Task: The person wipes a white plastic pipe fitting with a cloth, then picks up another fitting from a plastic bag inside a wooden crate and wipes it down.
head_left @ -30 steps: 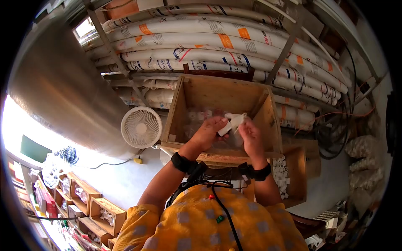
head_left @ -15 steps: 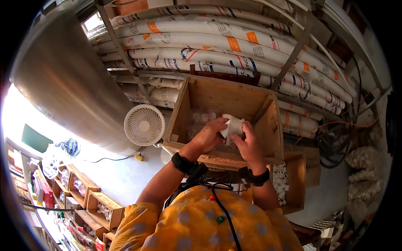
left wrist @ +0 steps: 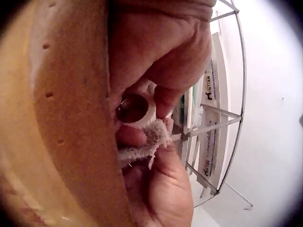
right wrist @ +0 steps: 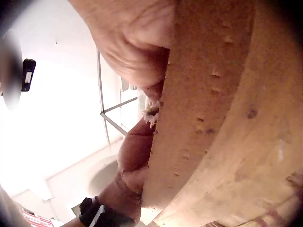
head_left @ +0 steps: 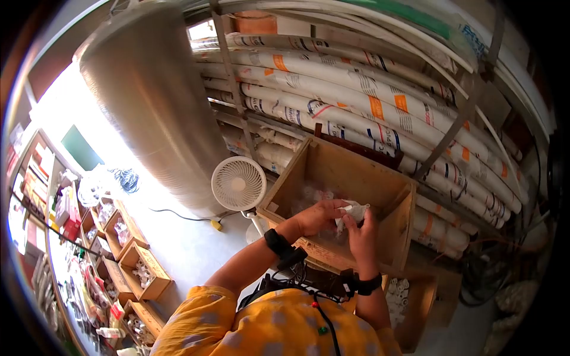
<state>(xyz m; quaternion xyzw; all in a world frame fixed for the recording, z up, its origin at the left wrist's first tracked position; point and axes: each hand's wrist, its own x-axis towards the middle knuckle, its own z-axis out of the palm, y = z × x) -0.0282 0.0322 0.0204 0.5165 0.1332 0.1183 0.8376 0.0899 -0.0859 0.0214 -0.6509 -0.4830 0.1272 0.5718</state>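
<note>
Over the front part of a wooden box point(head_left: 356, 178), my left hand point(head_left: 319, 218) grips a white pipe fitting, whose round opening point(left wrist: 133, 108) shows in the left wrist view. My right hand point(head_left: 363, 236) pinches a frayed white cloth point(head_left: 355, 210) against the fitting. In the left wrist view the cloth point(left wrist: 155, 135) lies right beside the fitting's rim, with fingers of both hands around it. The box wall point(right wrist: 203, 113) hides most of the hands in the right wrist view. Clear plastic bags lie in the box under the hands.
A white fan point(head_left: 238, 184) stands left of the box. Wrapped pipes point(head_left: 356, 101) lie on a rack behind it. A second box with white fittings point(head_left: 396, 296) sits at the lower right. Small wooden boxes point(head_left: 142, 272) line the left, and a large wrapped roll point(head_left: 154, 107) stands behind the fan.
The head view has turned, so the box and hands appear lower and further right. Both hands stay together over the box, and the cloth has shifted and bunched between them.
</note>
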